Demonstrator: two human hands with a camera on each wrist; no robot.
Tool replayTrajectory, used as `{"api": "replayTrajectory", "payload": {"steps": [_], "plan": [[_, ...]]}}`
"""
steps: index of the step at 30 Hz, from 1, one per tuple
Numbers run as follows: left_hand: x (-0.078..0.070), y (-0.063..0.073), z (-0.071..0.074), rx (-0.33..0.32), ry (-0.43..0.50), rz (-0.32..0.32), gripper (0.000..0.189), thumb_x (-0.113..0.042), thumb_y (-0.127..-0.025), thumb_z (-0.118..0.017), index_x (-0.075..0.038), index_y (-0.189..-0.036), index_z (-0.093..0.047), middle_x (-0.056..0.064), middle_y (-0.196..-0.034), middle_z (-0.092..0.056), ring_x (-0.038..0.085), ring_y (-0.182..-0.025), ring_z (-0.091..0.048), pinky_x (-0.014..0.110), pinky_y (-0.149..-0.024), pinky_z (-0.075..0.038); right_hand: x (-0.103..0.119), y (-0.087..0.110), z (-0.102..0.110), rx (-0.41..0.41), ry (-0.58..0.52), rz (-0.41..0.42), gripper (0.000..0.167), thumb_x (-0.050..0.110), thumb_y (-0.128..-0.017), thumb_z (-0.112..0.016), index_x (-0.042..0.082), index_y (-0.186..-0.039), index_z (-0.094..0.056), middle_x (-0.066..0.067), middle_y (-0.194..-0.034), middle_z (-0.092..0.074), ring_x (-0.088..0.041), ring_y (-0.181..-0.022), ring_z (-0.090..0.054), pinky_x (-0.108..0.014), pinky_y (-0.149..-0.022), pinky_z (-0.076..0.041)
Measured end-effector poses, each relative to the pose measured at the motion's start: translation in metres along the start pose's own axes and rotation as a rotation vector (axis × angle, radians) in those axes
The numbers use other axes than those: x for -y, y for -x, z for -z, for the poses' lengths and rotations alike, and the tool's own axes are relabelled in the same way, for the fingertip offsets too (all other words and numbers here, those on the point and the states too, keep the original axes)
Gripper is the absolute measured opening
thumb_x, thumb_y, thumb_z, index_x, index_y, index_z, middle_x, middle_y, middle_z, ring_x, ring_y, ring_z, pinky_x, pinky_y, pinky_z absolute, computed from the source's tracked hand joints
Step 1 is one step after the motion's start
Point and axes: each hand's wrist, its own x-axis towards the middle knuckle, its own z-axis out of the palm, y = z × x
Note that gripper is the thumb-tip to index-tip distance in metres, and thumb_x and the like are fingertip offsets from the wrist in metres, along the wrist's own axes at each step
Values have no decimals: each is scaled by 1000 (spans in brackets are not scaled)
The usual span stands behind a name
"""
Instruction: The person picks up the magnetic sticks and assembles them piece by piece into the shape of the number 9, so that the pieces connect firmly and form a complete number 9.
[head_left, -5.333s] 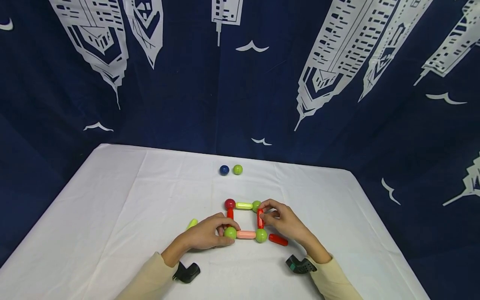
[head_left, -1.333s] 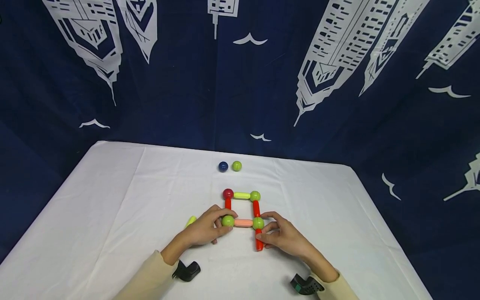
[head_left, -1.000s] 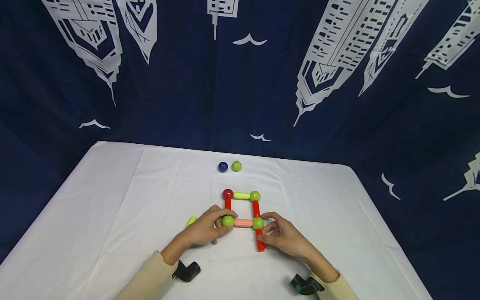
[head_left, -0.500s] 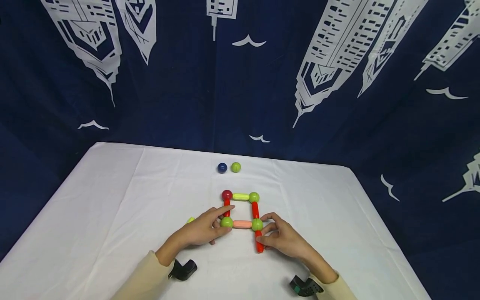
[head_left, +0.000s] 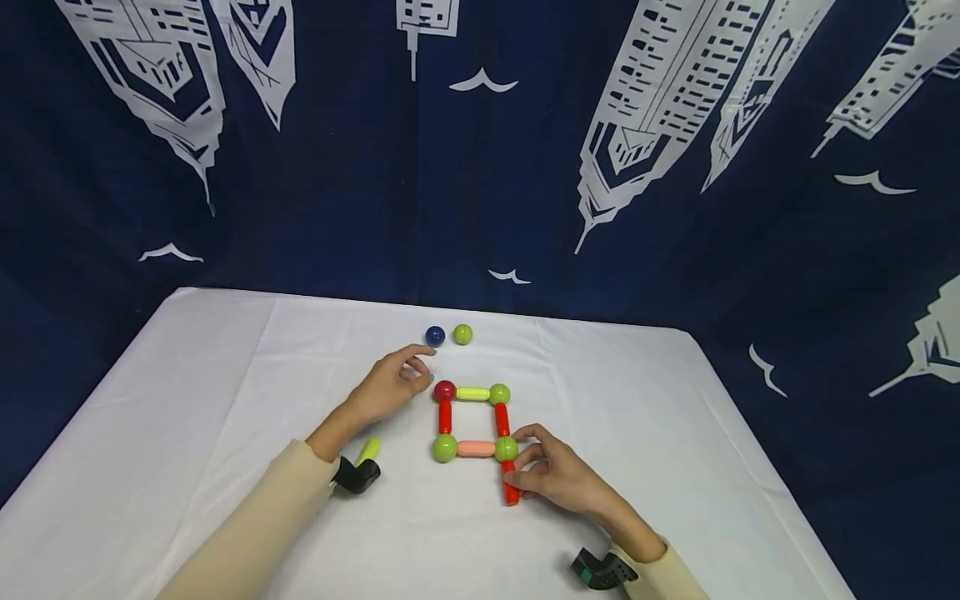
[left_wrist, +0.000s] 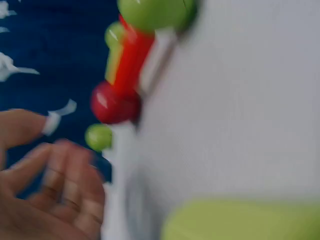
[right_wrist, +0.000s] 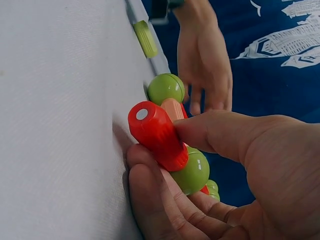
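My right hand [head_left: 558,475] pinches a red magnetic rod [right_wrist: 157,135] between thumb and fingers, its silver end disc facing the right wrist camera. The rod's far end meets the near-right green ball [head_left: 506,448] of a square. That square has a red ball [head_left: 445,391] at far left, another green ball [head_left: 499,394] at far right and one more green ball [head_left: 445,448] at near left. Two red rods, a yellow-green rod [head_left: 472,393] and a pink rod [head_left: 476,449] form its sides. My left hand [head_left: 388,385] is empty, index fingertip just short of a loose blue ball [head_left: 435,336].
A loose green ball [head_left: 462,334] sits right of the blue one, near the far edge of the white-covered table [head_left: 637,400]. Another yellow-green rod [head_left: 368,451] lies beside the left wrist's black camera [head_left: 357,475]. A dark blue printed cloth [head_left: 337,192] hangs behind.
My right hand left the square's right side, picked up the loose red rod and brought it to the near-right green ball. My left hand released the near-left ball and moved away toward the blue ball.
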Motion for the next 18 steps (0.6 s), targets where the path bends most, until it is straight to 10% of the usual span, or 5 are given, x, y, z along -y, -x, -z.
{"api": "replayTrajectory", "payload": {"steps": [9, 18], "plan": [[31, -58, 0, -25, 274, 120, 50, -7, -102, -54, -7, -149, -39, 8, -88, -57, 15, -75, -53, 21, -66, -46, -1, -1, -5, -7, 5, -4, 58, 16, -87, -78, 1, -130, -44, -10, -97, -63, -16, -70, -67, -30, -65, -57], [24, -79, 6, 104, 84, 202, 58, -25, -106, -50, -18, -158, -24, 7, -85, -61, 12, -66, -53, 22, -54, -48, 0, 2, -2, -12, -5, -9, 58, 16, -87, -79, 1, -131, -44, -10, -98, -63, -17, -70, -66, -29, -64, -55]]}}
